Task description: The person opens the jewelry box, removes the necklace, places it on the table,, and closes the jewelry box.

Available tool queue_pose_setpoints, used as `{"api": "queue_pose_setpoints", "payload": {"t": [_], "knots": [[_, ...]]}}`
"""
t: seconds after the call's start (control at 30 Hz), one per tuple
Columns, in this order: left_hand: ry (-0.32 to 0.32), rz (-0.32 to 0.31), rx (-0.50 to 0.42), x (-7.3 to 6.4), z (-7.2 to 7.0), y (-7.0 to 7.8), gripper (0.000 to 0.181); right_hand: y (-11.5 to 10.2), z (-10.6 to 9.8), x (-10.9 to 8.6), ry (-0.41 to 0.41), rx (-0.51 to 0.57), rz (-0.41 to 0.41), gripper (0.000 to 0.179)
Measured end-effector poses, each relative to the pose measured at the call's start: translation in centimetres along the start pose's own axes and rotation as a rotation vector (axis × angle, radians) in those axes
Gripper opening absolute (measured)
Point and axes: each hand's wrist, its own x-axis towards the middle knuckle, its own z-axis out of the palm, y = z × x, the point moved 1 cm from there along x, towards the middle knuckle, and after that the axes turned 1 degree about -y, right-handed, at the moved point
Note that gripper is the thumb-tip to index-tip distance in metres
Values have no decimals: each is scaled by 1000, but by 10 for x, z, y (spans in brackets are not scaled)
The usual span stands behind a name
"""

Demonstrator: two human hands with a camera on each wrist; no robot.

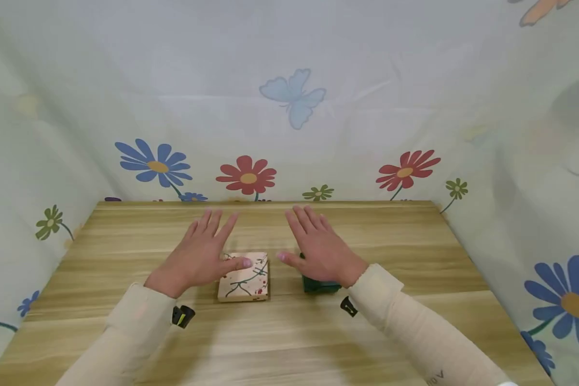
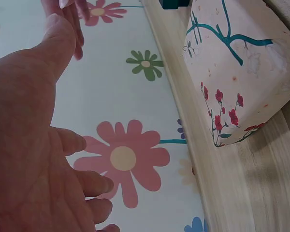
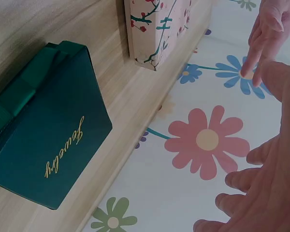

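My left hand (image 1: 198, 258) hovers with straight, slightly spread fingers above the table, its thumb crossing over a pale pink box (image 1: 243, 289) in the head view. That box carries a teal branch and red blossom pattern, as the left wrist view shows on the same box (image 2: 241, 82). To the right, my right hand (image 1: 325, 252) is held out likewise, fingers extended, holding nothing. Beneath it sits a dark green box (image 1: 320, 287), mostly covered by the hand in the head view. The right wrist view shows this green jewelry box (image 3: 63, 125) with gold "Jewelry" lettering and a green ribbon bow (image 3: 24, 92).
Both boxes stand apart on a wood-grain table (image 1: 270, 348). Behind the table's far edge hangs a white curtain (image 1: 198, 107) printed with flowers and a butterfly, and it continues along both sides. A dark strap piece (image 1: 183, 316) shows at the left wrist.
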Motion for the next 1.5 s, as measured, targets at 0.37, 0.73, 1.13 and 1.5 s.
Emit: {"api": "queue_pose_setpoints", "payload": {"t": [0.37, 0.73, 1.13, 1.5], "knots": [[7, 16, 5, -3, 7, -5, 111, -6, 6, 2, -22, -1, 7, 93], [-10, 27, -19, -4, 16, -8, 113, -8, 17, 4, -13, -15, 6, 95], [-15, 32, -55, -10, 28, -19, 125, -15, 24, 9, -63, -2, -2, 97], [-33, 57, -79, -13, 38, -28, 134, -22, 35, 14, -90, -26, -15, 100]]}}
